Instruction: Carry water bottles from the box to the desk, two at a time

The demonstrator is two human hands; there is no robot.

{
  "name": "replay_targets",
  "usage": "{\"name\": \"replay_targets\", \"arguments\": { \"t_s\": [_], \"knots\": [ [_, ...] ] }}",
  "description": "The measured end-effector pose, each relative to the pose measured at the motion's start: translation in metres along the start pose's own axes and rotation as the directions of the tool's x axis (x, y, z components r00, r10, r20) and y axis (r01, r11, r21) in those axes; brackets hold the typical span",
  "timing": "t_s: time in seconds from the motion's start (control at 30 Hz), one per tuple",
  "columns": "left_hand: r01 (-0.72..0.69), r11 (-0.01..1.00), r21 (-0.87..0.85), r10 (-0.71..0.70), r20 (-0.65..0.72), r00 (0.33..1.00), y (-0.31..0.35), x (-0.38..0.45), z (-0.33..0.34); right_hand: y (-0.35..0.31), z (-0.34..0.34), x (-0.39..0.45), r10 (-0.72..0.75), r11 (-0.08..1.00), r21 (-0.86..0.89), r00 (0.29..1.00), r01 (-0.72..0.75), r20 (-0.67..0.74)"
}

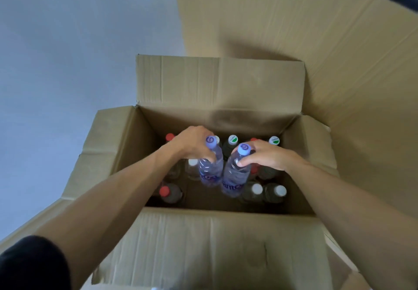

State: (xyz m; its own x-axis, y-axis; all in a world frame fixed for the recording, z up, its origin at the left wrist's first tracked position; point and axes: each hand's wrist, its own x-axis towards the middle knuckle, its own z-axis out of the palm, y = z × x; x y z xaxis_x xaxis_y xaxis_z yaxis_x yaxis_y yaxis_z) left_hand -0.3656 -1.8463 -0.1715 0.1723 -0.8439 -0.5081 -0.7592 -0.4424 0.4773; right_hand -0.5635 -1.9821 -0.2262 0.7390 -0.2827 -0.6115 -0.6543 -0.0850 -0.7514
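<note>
A black sleeve (29, 264) shows at the lower left corner, on the left arm. Nearest the camera lies the front flap of an open cardboard box (203, 244), folded outward. Both bare forearms reach over it into the box. Inside, the left hand (192, 143) grips the neck of a clear bottle with a pale blue cap (210, 165), fingers curled round it just under the cap. Just beside it, the right hand (267, 155) grips the neck of a second blue-capped bottle (235, 174) the same way. The two bottles lean toward each other, their caps near together. Around them other bottles stand upright in the box: a red-capped one (168, 193) at the near left, white-capped ones (274, 193) at the near right, green-and-white caps (233, 139) along the far side. Beyond, the back flap stands up, with a large cardboard sheet (316, 29) behind it.
</note>
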Motion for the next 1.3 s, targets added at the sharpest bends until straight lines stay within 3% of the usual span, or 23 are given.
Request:
{"name": "replay_targets", "arguments": {
  "t_s": [0.1,0.2,0.37,0.6,0.87,0.97,1.07,1.2,1.3],
  "knots": [
    [0.018,0.962,-0.273,-0.042,-0.08,0.996,0.002,-0.011,-0.019,-0.01,-0.004,-0.011,0.035,0.979,0.201,0.998,-0.022,-0.061],
    [0.058,0.836,-0.546,-0.135,-0.101,0.986,0.001,-0.018,-0.025,-0.022,-0.007,-0.016,0.045,0.933,0.359,0.992,0.0,-0.115],
    [0.028,0.641,-0.767,-0.165,-0.103,0.981,0.004,-0.026,-0.019,-0.047,0.001,-0.017,0.062,0.85,0.523,0.972,0.068,-0.227],
    [0.091,0.389,-0.917,-0.303,-0.034,0.952,0.008,-0.019,0.002,-0.07,0.007,-0.027,0.09,0.771,0.623,0.947,0.13,-0.309],
    [0.194,0.232,-0.953,-0.203,0.148,0.968,0.014,-0.023,0.001,-0.071,0.021,-0.041,0.111,0.715,0.69,0.956,0.113,-0.271],
    [0.214,0.215,-0.953,-0.183,0.176,0.967,0.021,-0.023,0.0,-0.07,0.028,-0.045,0.145,0.706,0.703,0.954,0.086,-0.262],
    [0.236,0.268,-0.934,-0.195,0.187,0.963,0.024,-0.022,-0.002,-0.071,0.036,-0.054,0.161,0.685,0.725,0.956,0.071,-0.246],
    [0.28,0.281,-0.918,-0.064,0.274,0.96,0.025,-0.024,-0.009,-0.073,0.043,-0.071,0.125,0.617,0.776,0.958,0.13,-0.259],
    [0.284,0.35,-0.893,0.044,0.319,0.947,0.023,-0.028,-0.013,-0.074,0.044,-0.089,0.064,0.638,0.754,0.965,0.156,-0.254]
  ]
}}
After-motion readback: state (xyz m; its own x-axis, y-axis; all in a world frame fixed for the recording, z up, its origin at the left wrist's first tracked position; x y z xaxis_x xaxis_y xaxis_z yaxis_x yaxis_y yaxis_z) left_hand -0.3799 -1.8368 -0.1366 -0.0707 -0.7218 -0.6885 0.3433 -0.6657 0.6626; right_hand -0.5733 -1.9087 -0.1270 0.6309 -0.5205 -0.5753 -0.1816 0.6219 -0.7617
